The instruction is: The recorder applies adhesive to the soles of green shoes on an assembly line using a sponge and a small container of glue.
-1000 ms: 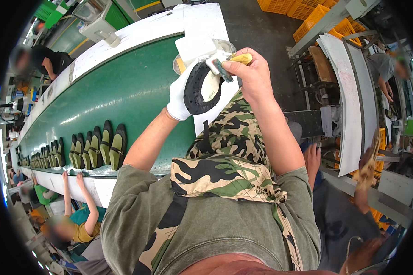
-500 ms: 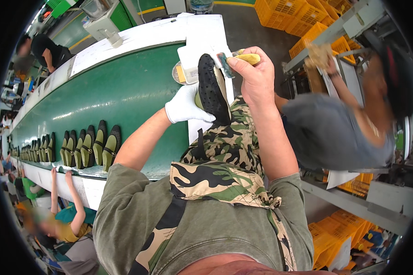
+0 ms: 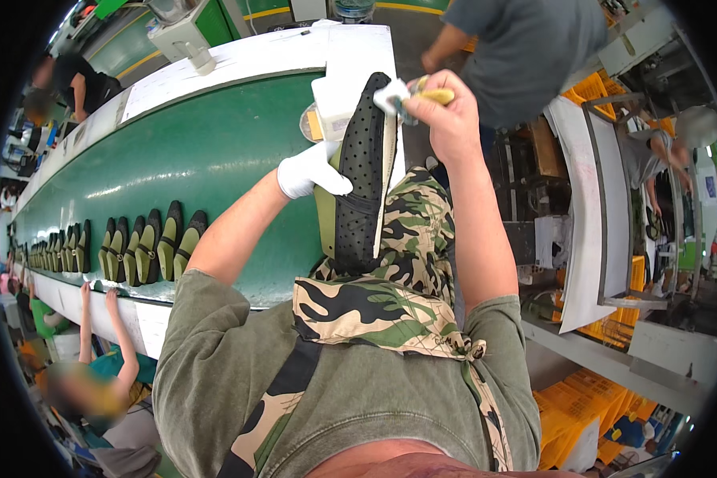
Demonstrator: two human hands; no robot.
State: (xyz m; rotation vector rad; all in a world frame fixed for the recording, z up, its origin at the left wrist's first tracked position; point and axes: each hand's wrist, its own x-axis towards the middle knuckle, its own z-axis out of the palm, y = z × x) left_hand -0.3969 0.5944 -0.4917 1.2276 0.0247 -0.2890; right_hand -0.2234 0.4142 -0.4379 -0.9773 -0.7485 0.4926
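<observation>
The gloved left hand [image 3: 311, 171] grips a black perforated shoe [image 3: 364, 171] upright above the camouflage apron [image 3: 390, 311]. At one o'clock, the right hand [image 3: 446, 119] pinches a yellow-handled brush [image 3: 422, 95] against its edge; short, steady strokes would likely work best.

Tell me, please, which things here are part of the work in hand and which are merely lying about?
In hand:
- black perforated shoe, held by the gloved left hand
- yellow-handled brush, gripped by the bare right hand at the shoe's tip

Lying about:
- row of shoes on the green conveyor belt
- orange crates
</observation>
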